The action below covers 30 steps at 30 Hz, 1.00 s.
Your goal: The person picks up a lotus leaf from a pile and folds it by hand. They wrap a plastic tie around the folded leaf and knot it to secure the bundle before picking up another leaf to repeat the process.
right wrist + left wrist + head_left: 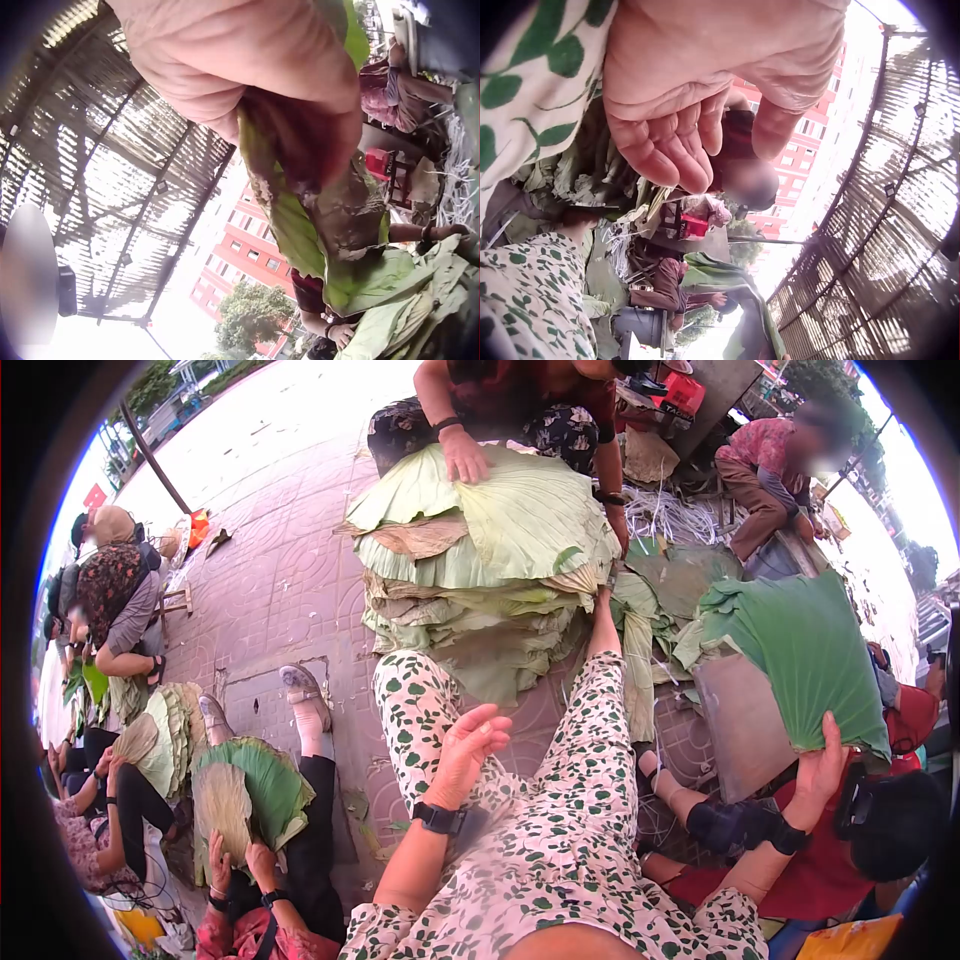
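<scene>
My right hand [822, 760] pinches the lower edge of a large green lotus leaf [800, 650], held out to the right above a grey slab. In the right wrist view, the leaf [296, 232] hangs from that hand. My left hand [465, 750] is over my lap with nothing in it, its fingers loosely bent. A thick stack of pale, drying lotus leaves [500, 520] lies on the pavement in front of my feet. Across it, another person's hand [465, 455] rests on the top leaf, and that person's other hand is at the stack's right side.
To the left, a person holds green and dried leaves [265, 790]. A person in red sits close on the right, beside the grey slab [740, 720]. White strips [680, 510] lie in a heap at the back right, near another seated person.
</scene>
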Motion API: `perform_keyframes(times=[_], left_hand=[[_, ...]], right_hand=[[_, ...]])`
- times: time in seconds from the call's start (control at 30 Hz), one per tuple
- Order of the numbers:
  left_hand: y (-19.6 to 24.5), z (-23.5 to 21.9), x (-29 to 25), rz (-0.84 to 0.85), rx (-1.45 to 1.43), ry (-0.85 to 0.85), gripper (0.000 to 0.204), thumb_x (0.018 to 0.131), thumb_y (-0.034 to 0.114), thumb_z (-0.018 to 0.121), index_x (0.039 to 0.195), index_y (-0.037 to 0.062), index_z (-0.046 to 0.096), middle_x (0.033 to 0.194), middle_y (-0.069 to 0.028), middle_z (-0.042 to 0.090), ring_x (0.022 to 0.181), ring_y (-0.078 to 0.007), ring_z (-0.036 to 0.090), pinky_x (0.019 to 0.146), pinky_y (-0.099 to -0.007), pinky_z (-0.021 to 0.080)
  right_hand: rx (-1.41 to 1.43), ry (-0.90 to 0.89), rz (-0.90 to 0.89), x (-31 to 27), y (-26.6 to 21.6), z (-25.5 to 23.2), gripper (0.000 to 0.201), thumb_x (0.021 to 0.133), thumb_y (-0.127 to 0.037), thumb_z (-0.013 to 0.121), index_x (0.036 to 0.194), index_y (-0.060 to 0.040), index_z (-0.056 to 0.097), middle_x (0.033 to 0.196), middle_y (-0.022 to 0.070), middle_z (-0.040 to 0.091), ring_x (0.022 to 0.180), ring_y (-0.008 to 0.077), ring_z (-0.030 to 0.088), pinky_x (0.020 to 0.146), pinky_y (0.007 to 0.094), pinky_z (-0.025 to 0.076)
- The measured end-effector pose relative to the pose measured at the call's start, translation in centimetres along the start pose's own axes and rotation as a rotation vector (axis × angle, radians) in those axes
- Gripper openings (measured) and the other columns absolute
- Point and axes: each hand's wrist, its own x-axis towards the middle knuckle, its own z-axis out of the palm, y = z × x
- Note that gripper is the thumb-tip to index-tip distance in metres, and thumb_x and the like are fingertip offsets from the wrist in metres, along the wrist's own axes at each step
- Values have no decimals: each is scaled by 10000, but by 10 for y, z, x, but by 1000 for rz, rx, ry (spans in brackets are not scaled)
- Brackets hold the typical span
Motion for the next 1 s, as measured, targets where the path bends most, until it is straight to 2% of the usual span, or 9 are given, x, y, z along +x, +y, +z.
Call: perform_keyframes(times=[0.1,0.27,0.57,0.67,0.73,0.8,0.83,1.0], left_hand=[[0,-2,1,-6,2,-14,337,860,117,576,1176,18,518,1026,-143,624,826,-159,624,770,-271,498],[2,-4,0,-46,36,-11,330,854,106,578,1170,28,522,1019,-132,627,827,-155,623,775,-277,498],[2,-12,-5,-43,52,-5,333,846,71,563,1173,20,522,1016,-140,625,824,-165,625,781,-299,505],[4,-9,-5,-39,47,-7,335,845,75,568,1172,19,521,1017,-139,625,821,-162,624,787,-298,503],[6,-7,-7,-39,46,-6,340,842,83,577,1171,18,520,1017,-132,625,821,-157,623,788,-296,501],[9,-7,-8,-48,48,-11,357,838,103,596,1175,20,517,1018,-118,628,837,-144,614,800,-281,489],[9,-7,-8,-56,51,-18,376,833,124,616,1180,23,513,1018,-103,630,853,-132,606,812,-267,478],[6,-10,-5,-56,66,-2,360,839,111,601,1178,22,516,1018,-106,628,847,-140,610,802,-278,485]], right_hand=[[-57,43,-36,-5,-33,-28,444,861,-88,560,1279,-52,417,1205,51,508,1040,171,528,832,350,465],[-60,84,-65,-20,-52,-9,475,870,-83,542,1313,-40,375,1229,63,492,1073,181,511,863,342,453],[-160,-31,-89,-1,-74,28,460,886,-75,522,1315,-24,366,1254,81,472,1106,176,495,910,336,439],[-157,-89,-159,23,-84,63,416,888,-86,525,1281,-19,408,1224,77,497,1080,172,519,905,324,445],[-128,-129,-96,51,-93,76,394,882,-81,533,1257,-9,435,1209,67,512,1059,169,528,891,318,441],[-158,-219,-136,80,-95,103,375,864,-101,564,1217,-7,476,1146,65,550,1031,164,540,877,311,445],[-159,-223,-135,95,-93,121,375,864,-101,564,1217,-7,476,1146,65,550,1031,164,540,877,311,445],[-415,-490,-253,161,-64,227,353,841,-105,585,1167,13,512,1100,73,574,973,148,560,828,286,450]])
